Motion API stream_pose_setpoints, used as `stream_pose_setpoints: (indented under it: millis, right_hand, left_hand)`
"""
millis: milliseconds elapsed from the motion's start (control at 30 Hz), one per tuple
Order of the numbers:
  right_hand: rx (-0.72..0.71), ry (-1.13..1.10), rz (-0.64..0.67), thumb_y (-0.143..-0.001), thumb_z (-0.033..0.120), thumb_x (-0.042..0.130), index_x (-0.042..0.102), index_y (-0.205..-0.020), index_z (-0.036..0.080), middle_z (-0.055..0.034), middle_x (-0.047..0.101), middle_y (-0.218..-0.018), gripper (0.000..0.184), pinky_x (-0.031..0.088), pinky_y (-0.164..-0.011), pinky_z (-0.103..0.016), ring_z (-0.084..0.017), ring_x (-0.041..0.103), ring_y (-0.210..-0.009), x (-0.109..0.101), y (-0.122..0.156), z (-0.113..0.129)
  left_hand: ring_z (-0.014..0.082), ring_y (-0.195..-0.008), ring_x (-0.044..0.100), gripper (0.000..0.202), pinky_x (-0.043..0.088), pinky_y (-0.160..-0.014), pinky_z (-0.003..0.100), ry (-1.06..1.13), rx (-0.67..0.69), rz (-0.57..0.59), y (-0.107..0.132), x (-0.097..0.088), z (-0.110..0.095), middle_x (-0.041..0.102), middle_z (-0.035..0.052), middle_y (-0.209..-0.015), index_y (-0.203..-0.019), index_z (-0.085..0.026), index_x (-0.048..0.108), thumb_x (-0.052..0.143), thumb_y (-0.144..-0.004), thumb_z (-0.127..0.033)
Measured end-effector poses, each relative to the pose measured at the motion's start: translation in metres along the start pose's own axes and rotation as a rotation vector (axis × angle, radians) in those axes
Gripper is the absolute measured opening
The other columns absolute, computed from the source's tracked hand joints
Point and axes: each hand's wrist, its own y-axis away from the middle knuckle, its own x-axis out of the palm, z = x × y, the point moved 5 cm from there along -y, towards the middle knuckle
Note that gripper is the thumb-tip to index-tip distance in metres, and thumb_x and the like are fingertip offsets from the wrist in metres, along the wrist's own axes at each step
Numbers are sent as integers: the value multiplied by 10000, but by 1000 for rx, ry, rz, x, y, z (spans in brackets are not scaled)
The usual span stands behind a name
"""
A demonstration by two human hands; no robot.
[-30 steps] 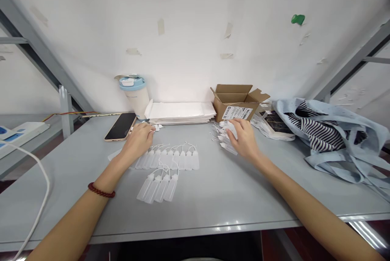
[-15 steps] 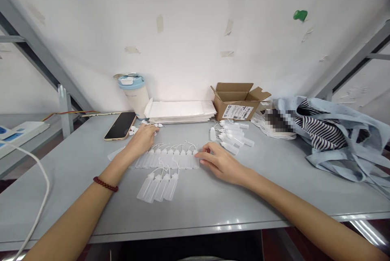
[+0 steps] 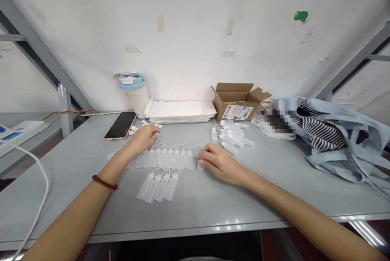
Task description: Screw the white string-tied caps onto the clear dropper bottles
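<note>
Small clear plastic squeeze bottles with tethered caps lie in a row (image 3: 166, 158) on the grey table (image 3: 213, 196), with a shorter row (image 3: 157, 186) in front. My right hand (image 3: 219, 164) pinches the rightmost bottle (image 3: 200, 165), drawn a little apart from the row. My left hand (image 3: 142, 138), a red bead bracelet on its wrist, rests curled at the row's left end near loose white caps (image 3: 152, 125). A heap of more bottles (image 3: 233, 136) lies to the right.
A phone (image 3: 120, 126), a blue-lidded cup (image 3: 135, 94), a stack of white envelopes (image 3: 181, 111) and an open cardboard box (image 3: 239, 101) line the back wall. Blue and striped cloth (image 3: 332, 135) fills the right side. A white cable (image 3: 36, 208) hangs at left.
My right hand left the bottle heap, came down to the right end of the long row and took hold of the end bottle, pulling it slightly right. The left hand barely moved.
</note>
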Motion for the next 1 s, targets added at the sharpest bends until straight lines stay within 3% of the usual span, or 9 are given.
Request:
stream_pose_setpoints:
  millis: [200, 400, 500, 600, 833, 1000]
  right_hand:
    - [36, -54, -16, -937, 198, 449, 629, -867, 172, -64, 482, -872, 196, 489, -705, -311, -169, 516, -756, -2, 0, -2]
    - [74, -106, -48, -897, 173, 514, 591, -864, 178, -59, 507, -913, 84, 483, -738, -318, -162, 546, -785, -2, 1, -9]
    - [167, -80, -66, -862, 165, 547, 534, -855, 185, -49, 523, -900, 25, 474, -712, -316, -164, 549, -777, -2, 1, -15]
    - [291, -31, -66, -825, 210, 596, 494, -874, 196, -42, 543, -894, 115, 455, -653, -313, -170, 539, -740, -2, 3, -23]
    - [378, 19, -17, -849, 298, 589, 509, -967, 178, -62, 594, -897, 186, 447, -653, -318, -197, 576, -764, -1, 6, -29]
    - [285, 103, 52, -902, 262, 532, 510, -1180, 188, -91, 598, -996, 289, 466, -717, -337, -213, 605, -821, -2, 3, -20]
  left_hand:
    - [249, -794, 642, 252, 482, -709, 342, 8, -24, -3, 2, -3, 4, 718, 48, -862, -788, -236, 679, 442, -707, -210]
    - [292, -882, 618, 225, 473, -779, 399, 27, -9, -18, 2, -1, 3, 700, 83, -851, -765, -214, 677, 458, -748, -262]
    - [312, -968, 591, 229, 458, -843, 422, 49, 2, -52, 2, 0, 2, 697, 106, -893, -818, -200, 680, 472, -774, -285]
    - [311, -1009, 568, 240, 447, -875, 423, 80, 7, -102, 2, -3, -2, 687, 115, -960, -889, -189, 667, 485, -801, -317]
    - [248, -942, 581, 275, 474, -812, 370, 195, 45, -159, 13, -14, -34, 667, 84, -960, -915, -183, 609, 452, -883, -407]
    - [236, -926, 577, 249, 468, -813, 377, 282, 75, -121, 21, -15, -61, 650, 67, -932, -903, -188, 601, 464, -892, -395]
